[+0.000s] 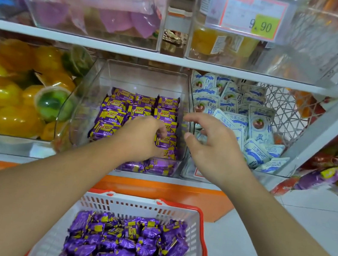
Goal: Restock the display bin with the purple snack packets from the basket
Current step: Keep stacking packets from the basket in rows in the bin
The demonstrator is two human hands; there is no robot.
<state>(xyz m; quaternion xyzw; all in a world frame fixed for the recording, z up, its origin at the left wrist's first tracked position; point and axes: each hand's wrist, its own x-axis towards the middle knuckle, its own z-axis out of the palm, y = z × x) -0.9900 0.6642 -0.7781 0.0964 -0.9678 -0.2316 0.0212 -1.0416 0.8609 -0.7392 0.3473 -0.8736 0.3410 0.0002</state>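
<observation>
I see my left hand point(144, 137) reaching into the clear plastic display bin point(143, 78), its fingers curled down onto the rows of purple-and-yellow foil snack packets point(116, 116) lying flat there, though I cannot tell whether it pinches one. My right hand point(212, 144) hovers just right of that bin's right wall, fingers loosely spread and holding nothing. Below the bin stands the white slotted basket with a red rim point(202, 228), holding a loose heap of more purple packets point(126, 246).
</observation>
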